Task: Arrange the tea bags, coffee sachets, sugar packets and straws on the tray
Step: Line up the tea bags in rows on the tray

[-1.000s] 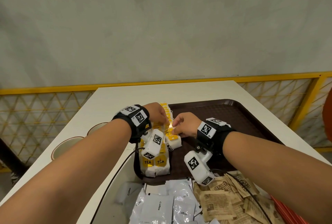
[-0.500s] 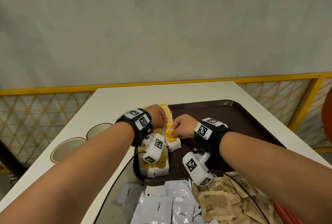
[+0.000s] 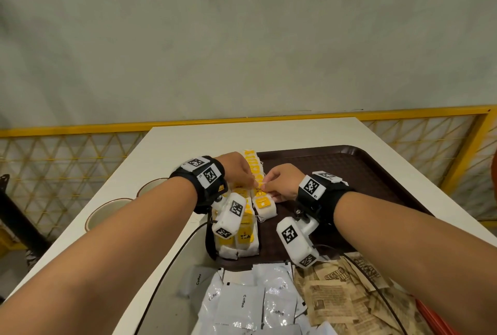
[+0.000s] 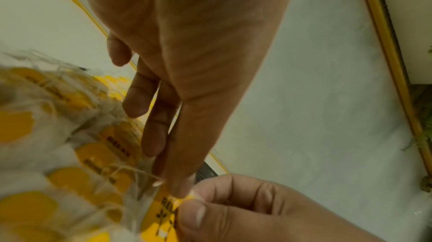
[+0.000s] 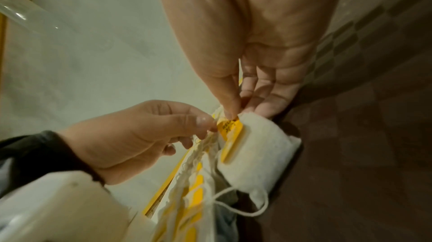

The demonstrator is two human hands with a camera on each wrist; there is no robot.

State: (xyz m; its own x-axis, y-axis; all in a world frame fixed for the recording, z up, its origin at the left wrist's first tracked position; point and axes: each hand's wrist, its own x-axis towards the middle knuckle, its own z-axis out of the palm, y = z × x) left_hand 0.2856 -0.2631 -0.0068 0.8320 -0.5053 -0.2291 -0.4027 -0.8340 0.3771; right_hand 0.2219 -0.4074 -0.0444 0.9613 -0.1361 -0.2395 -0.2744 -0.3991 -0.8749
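A row of white tea bags (image 3: pixel 251 170) with yellow tags lies along the left edge of the brown tray (image 3: pixel 363 173). My left hand (image 3: pixel 252 186) and right hand (image 3: pixel 265 188) meet fingertip to fingertip over the middle of that row. The right thumb and forefinger pinch the yellow tag (image 5: pixel 230 126) of one tea bag (image 5: pixel 259 153), which lies just right of the row. The left hand (image 5: pixel 209 128) pinches a bunch of tea bag strings (image 5: pixel 198 150) beside that tag. In the left wrist view the left hand (image 4: pixel 181 191) touches the right thumb at the tag (image 4: pixel 163 212).
White coffee sachets (image 3: pixel 242 305) and brown sugar packets (image 3: pixel 336 297) lie heaped on the table (image 3: pixel 188 141) in front of the tray. Two cups (image 3: pixel 107 213) stand at the left edge. Something red (image 3: pixel 435 321) shows at the bottom right. A yellow railing runs behind.
Both hands have slid a little nearer along the tea bag row, and their fingertips have come together on one tag and its strings.
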